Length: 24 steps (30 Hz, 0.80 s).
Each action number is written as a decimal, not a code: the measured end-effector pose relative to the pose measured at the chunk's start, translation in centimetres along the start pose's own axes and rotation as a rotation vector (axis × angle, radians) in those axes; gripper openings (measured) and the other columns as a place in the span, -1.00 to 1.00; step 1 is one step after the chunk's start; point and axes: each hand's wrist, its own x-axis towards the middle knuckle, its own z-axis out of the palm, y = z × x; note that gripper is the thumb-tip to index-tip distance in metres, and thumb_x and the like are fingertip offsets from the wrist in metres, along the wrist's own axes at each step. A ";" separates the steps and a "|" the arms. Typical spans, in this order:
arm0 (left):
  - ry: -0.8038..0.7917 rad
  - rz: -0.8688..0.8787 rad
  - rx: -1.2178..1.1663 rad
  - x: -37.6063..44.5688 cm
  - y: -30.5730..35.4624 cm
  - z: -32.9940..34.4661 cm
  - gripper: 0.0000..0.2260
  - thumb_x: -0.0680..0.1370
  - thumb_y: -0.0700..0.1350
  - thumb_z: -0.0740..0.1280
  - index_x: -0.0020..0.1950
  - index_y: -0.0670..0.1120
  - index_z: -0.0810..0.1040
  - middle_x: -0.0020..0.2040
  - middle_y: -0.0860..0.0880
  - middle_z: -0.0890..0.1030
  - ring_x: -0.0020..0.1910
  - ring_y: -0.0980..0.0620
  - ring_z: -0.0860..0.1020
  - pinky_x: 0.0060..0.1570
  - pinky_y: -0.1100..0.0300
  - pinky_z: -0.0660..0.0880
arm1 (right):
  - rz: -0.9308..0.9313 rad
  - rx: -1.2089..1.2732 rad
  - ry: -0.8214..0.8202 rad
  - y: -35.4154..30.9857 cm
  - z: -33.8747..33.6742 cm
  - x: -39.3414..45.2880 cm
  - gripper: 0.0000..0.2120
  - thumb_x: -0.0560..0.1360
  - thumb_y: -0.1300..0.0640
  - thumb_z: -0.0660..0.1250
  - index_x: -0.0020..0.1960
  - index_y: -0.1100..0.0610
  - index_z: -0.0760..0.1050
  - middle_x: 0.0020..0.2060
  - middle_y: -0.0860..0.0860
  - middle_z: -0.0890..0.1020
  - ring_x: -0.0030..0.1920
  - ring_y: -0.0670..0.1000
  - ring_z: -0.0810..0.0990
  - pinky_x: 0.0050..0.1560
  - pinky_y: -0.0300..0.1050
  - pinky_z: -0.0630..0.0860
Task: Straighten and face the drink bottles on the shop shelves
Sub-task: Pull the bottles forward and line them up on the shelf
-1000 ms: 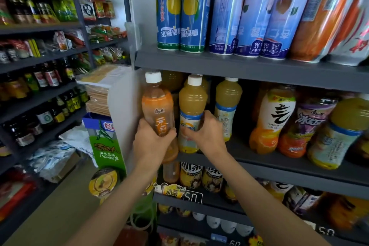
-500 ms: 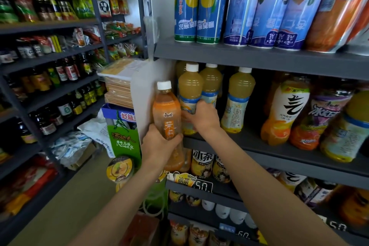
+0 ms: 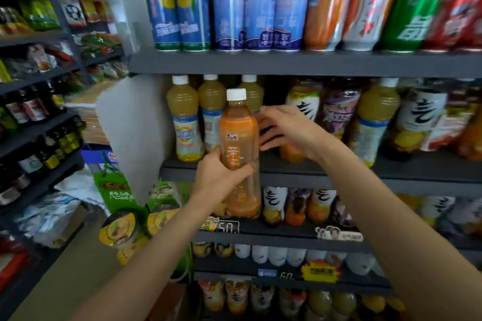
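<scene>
My left hand (image 3: 221,180) grips an orange tea bottle (image 3: 239,143) with a white cap, upright and off the shelf, in front of the grey middle shelf (image 3: 339,180). Behind it three yellow juice bottles (image 3: 184,122) with white caps stand in a row at the shelf's left end. My right hand (image 3: 284,130) is spread with straight fingers just right of the orange bottle, in front of the third yellow bottle; it holds nothing. Further right on the same shelf lean white-labelled orange drinks (image 3: 302,109), a purple-labelled bottle (image 3: 339,112) and another yellow juice bottle (image 3: 375,117).
Tall blue, orange, green and red cans (image 3: 260,5) fill the shelf above. Lower shelves (image 3: 273,236) hold more bottles behind price tags. A white side panel (image 3: 130,133) bounds the unit on the left. Across the aisle, dark shelves (image 3: 39,125) carry sauce bottles; green boxes (image 3: 114,190) sit on the floor.
My left hand carried the orange bottle right and up, in front of the yellow bottles. My right hand let go of a yellow bottle and opened. The camera moved closer and right.
</scene>
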 end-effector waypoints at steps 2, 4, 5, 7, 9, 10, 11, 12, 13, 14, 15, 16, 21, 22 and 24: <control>-0.099 0.065 -0.061 -1.0 3.2 4.3 -0.72 0.35 -0.05 0.52 -0.02 0.03 0.52 -0.14 0.09 0.63 -0.15 0.20 0.57 -0.19 0.34 0.46 | -0.041 -0.050 0.079 0.3 -4.6 -3.5 -0.70 0.61 0.01 0.14 0.07 0.21 0.50 -0.14 0.14 0.59 -0.24 0.02 0.58 -0.34 -0.16 0.58; -0.168 0.123 -0.093 -1.9 5.9 7.9 -0.75 0.35 -0.02 0.51 -0.04 0.05 0.53 -0.15 0.11 0.63 -0.16 0.20 0.58 -0.20 0.35 0.47 | -0.074 -0.147 0.146 0.7 -8.2 -6.2 -0.71 0.56 -0.07 0.21 0.08 0.15 0.50 -0.09 0.10 0.60 -0.20 -0.01 0.59 -0.32 -0.13 0.58; -0.213 0.162 -0.105 -2.7 7.8 10.3 -0.76 0.36 0.00 0.51 -0.06 0.08 0.52 -0.17 0.14 0.63 -0.18 0.23 0.57 -0.21 0.38 0.47 | -0.077 -0.193 0.191 1.2 -10.7 -8.1 -0.71 0.53 -0.09 0.25 0.09 0.10 0.50 -0.04 0.07 0.61 -0.15 -0.03 0.60 -0.28 -0.11 0.57; -0.285 0.233 -0.108 -4.8 11.5 15.4 -0.75 0.35 0.00 0.51 -0.07 0.10 0.50 -0.19 0.18 0.60 -0.20 0.29 0.55 -0.24 0.42 0.47 | -0.065 -0.248 0.265 2.8 -16.1 -12.0 -0.64 0.46 -0.09 0.35 0.17 0.07 0.47 0.02 -0.01 0.61 -0.06 -0.08 0.61 -0.23 -0.15 0.56; -0.337 0.274 -0.108 -7.6 14.7 20.9 -0.71 0.34 -0.02 0.53 -0.03 0.08 0.50 -0.15 0.12 0.62 -0.16 0.21 0.57 -0.16 0.29 0.52 | -0.053 -0.316 0.303 5.1 -21.2 -16.2 -0.48 0.38 -0.06 0.46 0.25 0.08 0.38 -0.02 -0.07 0.61 -0.09 -0.18 0.60 -0.21 -0.25 0.55; -0.355 0.277 -0.105 -9.0 16.0 23.8 -0.70 0.34 -0.03 0.53 0.00 0.05 0.51 -0.09 0.06 0.64 -0.10 0.12 0.59 -0.10 0.18 0.55 | -0.036 -0.360 0.318 6.7 -23.7 -18.2 -0.39 0.32 -0.08 0.50 0.26 0.07 0.35 -0.01 -0.09 0.60 -0.07 -0.20 0.59 -0.13 -0.26 0.55; -0.370 0.271 -0.093 -10.6 17.3 26.9 -0.68 0.34 -0.05 0.52 0.03 0.01 0.53 -0.04 0.00 0.64 -0.04 0.04 0.59 -0.05 0.09 0.54 | -0.009 -0.412 0.340 8.3 -26.2 -20.3 -0.31 0.27 -0.13 0.52 0.28 0.06 0.33 0.03 -0.08 0.59 0.00 -0.17 0.59 -0.01 -0.20 0.55; -0.376 0.264 -0.080 -12.4 18.5 29.9 -0.67 0.34 -0.07 0.52 0.05 -0.03 0.55 0.00 -0.04 0.64 -0.01 0.00 0.59 -0.05 0.07 0.53 | 0.027 -0.475 0.368 9.8 -28.7 -22.5 -0.27 0.24 -0.17 0.52 0.29 0.06 0.35 0.08 -0.06 0.58 0.07 -0.10 0.57 0.09 -0.11 0.53; -0.390 0.260 -0.073 -14.1 19.6 32.8 -0.68 0.34 -0.08 0.51 0.04 -0.05 0.55 0.00 -0.04 0.64 0.00 -0.03 0.59 -0.08 0.10 0.52 | 0.065 -0.545 0.391 11.0 -31.3 -24.5 -0.27 0.23 -0.19 0.52 0.28 0.07 0.37 0.10 -0.06 0.57 0.11 -0.06 0.55 0.11 -0.08 0.51; -0.428 0.266 -0.073 -16.2 20.8 35.7 -0.72 0.35 -0.08 0.50 0.01 -0.04 0.54 -0.03 -0.02 0.64 0.00 -0.03 0.59 -0.14 0.15 0.50 | 0.109 -0.598 0.422 12.2 -34.0 -27.1 -0.32 0.25 -0.17 0.52 0.26 0.08 0.41 0.09 -0.06 0.57 0.10 -0.05 0.54 0.09 -0.11 0.49; -0.478 0.277 -0.065 -17.6 21.7 37.7 -0.76 0.37 -0.09 0.49 -0.04 -0.01 0.51 -0.06 0.00 0.62 -0.01 -0.01 0.58 -0.21 0.21 0.46 | 0.136 -0.630 0.441 12.9 -35.9 -28.8 -0.37 0.26 -0.14 0.53 0.23 0.07 0.44 0.06 -0.06 0.58 0.08 -0.05 0.54 0.06 -0.14 0.47; -0.540 0.298 -0.040 -18.6 22.6 39.5 -0.79 0.40 -0.10 0.47 -0.05 0.01 0.49 -0.07 -0.01 0.61 -0.02 -0.01 0.57 -0.25 0.24 0.43 | 0.159 -0.640 0.453 13.5 -37.5 -30.3 -0.39 0.25 -0.13 0.54 0.22 0.06 0.46 0.06 -0.06 0.59 0.08 -0.05 0.55 0.06 -0.14 0.47; -0.722 0.443 0.043 -22.3 29.4 47.0 -0.68 0.42 -0.07 0.48 0.13 -0.08 0.54 0.11 -0.09 0.61 0.11 -0.05 0.55 -0.03 0.16 0.46 | 0.232 -0.670 0.655 16.3 -46.2 -37.2 -0.29 0.21 -0.18 0.55 0.23 0.12 0.45 0.10 0.04 0.59 0.10 0.05 0.55 0.09 -0.02 0.49; -0.738 0.463 0.050 -22.4 30.2 48.3 -0.63 0.42 -0.04 0.47 0.19 -0.07 0.52 0.15 -0.06 0.59 0.13 -0.02 0.53 -0.03 0.20 0.43 | 0.246 -0.662 0.696 16.8 -47.7 -38.0 -0.26 0.20 -0.19 0.54 0.25 0.14 0.42 0.12 0.07 0.58 0.13 0.09 0.54 0.11 0.03 0.49; -0.757 0.483 0.097 -22.4 31.2 51.0 -0.57 0.46 -0.01 0.43 0.28 -0.08 0.45 0.20 -0.03 0.50 0.18 0.03 0.48 0.01 0.23 0.39 | 0.233 -0.608 0.761 17.9 -50.4 -39.4 -0.26 0.21 -0.19 0.54 0.24 0.15 0.39 0.10 0.08 0.56 0.12 0.09 0.53 0.09 0.06 0.50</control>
